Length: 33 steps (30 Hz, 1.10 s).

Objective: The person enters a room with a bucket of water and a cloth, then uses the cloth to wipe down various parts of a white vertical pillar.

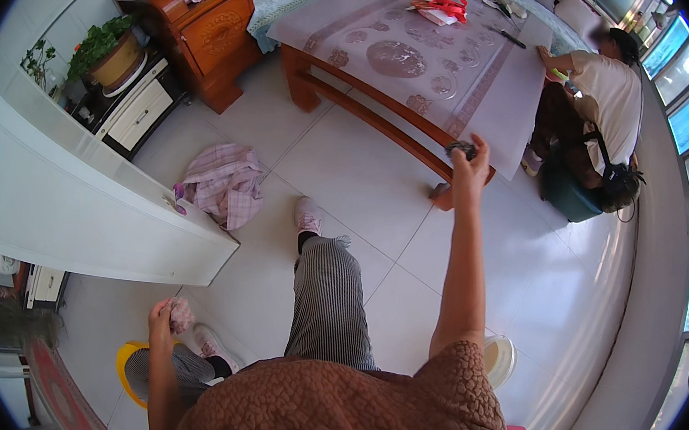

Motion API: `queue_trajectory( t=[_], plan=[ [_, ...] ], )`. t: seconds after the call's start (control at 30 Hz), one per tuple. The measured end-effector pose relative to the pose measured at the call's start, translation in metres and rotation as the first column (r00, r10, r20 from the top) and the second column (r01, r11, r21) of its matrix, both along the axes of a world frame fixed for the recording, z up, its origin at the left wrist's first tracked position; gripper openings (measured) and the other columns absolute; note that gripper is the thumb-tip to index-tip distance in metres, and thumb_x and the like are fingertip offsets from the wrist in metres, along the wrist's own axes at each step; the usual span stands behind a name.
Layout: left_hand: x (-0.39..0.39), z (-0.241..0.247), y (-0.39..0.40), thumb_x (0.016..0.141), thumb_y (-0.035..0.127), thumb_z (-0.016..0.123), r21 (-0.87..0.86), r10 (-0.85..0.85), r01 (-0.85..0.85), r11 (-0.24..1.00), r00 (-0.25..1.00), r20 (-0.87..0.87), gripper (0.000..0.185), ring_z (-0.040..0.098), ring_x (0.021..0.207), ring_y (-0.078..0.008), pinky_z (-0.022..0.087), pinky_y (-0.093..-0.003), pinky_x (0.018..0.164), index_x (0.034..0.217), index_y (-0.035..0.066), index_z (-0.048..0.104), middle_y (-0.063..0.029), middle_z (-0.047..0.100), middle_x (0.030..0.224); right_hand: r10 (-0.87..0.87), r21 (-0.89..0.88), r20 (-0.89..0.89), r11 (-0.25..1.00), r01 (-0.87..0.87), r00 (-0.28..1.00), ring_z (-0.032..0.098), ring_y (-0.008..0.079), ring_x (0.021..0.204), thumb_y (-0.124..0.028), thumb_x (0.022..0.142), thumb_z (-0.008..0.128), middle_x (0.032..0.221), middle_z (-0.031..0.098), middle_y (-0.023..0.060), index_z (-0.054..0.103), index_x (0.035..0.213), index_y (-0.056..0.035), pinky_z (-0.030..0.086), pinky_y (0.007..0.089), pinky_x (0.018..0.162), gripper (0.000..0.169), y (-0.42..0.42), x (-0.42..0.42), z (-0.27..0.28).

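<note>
My right hand is stretched forward near the front right corner of a low wooden table with a clear cover. Its fingers are closed on a small dark crumpled thing, perhaps a scouring pad or cloth. At the lower left, beside my bent leg, my left hand grips a crumpled pink cloth. A plaid pink cloth lies on the tiled floor by the end of the white partition. On the table are a red plastic bag and a black-handled knife.
A person sits at the table's right side, close to a dark green stool. A white bucket stands right of my body, a yellow basin by my left leg. The white partition juts in from the left, near a wooden cabinet.
</note>
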<state>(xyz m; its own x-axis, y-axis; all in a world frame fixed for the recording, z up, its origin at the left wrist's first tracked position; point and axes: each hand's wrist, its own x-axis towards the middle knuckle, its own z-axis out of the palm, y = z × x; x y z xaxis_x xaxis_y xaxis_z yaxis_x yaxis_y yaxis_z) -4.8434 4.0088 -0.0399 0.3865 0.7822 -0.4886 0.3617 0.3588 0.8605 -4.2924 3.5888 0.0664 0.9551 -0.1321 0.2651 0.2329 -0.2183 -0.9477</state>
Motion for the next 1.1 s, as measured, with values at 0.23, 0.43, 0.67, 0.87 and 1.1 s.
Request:
queue_trajectory(
  t=[0.23, 0.43, 0.67, 0.87, 1.1],
  plan=[
    [0.032, 0.020, -0.012, 0.093, 0.017, 0.059, -0.020, 0.049, -0.052, 0.998, 0.991, -0.127, 0.022, 0.065, 0.070, -0.0159, 0.057, -0.0293, 0.062, 0.104, -0.001, 0.061, -0.0080, 0.064, 0.087, -0.286, -0.712, 0.436, 0.470, 0.521, 0.853, 0.058, 0.0346, 0.106, -0.031, 0.095, 0.058, 0.122, 0.056, 0.0219, 0.047, 0.136, -0.0085, 0.052, 0.0457, 0.084, 0.048, -0.145, 0.184, -0.031],
    [-0.004, 0.006, -0.034, 0.095, 0.019, 0.055, -0.040, 0.092, -0.101, 0.994, 0.979, -0.185, 0.025, 0.065, 0.078, -0.0155, 0.059, -0.0290, 0.069, 0.105, -0.003, 0.061, -0.0099, 0.065, 0.094, -0.063, -0.970, 0.143, 0.187, 0.152, 0.988, 0.042, 0.0360, 0.130, -0.010, 0.097, 0.041, 0.146, 0.035, 0.0217, 0.040, 0.145, -0.0140, 0.042, 0.0472, 0.100, 0.048, -0.129, 0.253, -0.121],
    [0.009, 0.024, -0.034, 0.092, 0.021, 0.061, -0.028, 0.119, -0.122, 0.992, 0.988, -0.095, 0.024, 0.060, 0.072, -0.0126, 0.051, -0.0253, 0.063, 0.104, 0.000, 0.059, -0.0058, 0.061, 0.089, -0.177, -0.777, 0.520, 0.309, 0.549, 0.835, 0.047, 0.0369, 0.125, -0.013, 0.099, 0.042, 0.151, 0.028, 0.0225, 0.041, 0.145, -0.0182, 0.047, 0.0472, 0.097, 0.047, -0.101, 0.184, -0.083],
    [-0.022, 0.054, -0.028, 0.091, 0.017, 0.062, 0.163, 0.170, -0.206, 0.965, 0.963, 0.209, 0.015, 0.051, 0.072, -0.0084, 0.046, -0.0260, 0.064, 0.096, 0.004, 0.056, 0.0007, 0.052, 0.081, 0.007, -0.838, 0.296, 0.482, 0.256, 0.955, 0.049, 0.0368, 0.123, -0.013, 0.095, 0.052, 0.143, 0.036, 0.0228, 0.043, 0.143, -0.0164, 0.053, 0.0444, 0.089, 0.049, 0.024, 0.094, -0.068],
    [-0.124, 0.185, -0.013, 0.091, 0.014, 0.061, 0.472, 0.176, -0.285, 0.834, 0.949, 0.262, 0.010, 0.048, 0.078, -0.0059, 0.042, -0.0249, 0.068, 0.089, 0.007, 0.054, 0.0028, 0.051, 0.082, 0.664, -0.707, 0.391, 0.660, -0.254, 0.637, 0.056, 0.0362, 0.117, -0.019, 0.098, 0.052, 0.137, 0.044, 0.0222, 0.045, 0.141, -0.0117, 0.054, 0.0425, 0.088, 0.044, 0.253, -0.105, 0.057]
  ],
)
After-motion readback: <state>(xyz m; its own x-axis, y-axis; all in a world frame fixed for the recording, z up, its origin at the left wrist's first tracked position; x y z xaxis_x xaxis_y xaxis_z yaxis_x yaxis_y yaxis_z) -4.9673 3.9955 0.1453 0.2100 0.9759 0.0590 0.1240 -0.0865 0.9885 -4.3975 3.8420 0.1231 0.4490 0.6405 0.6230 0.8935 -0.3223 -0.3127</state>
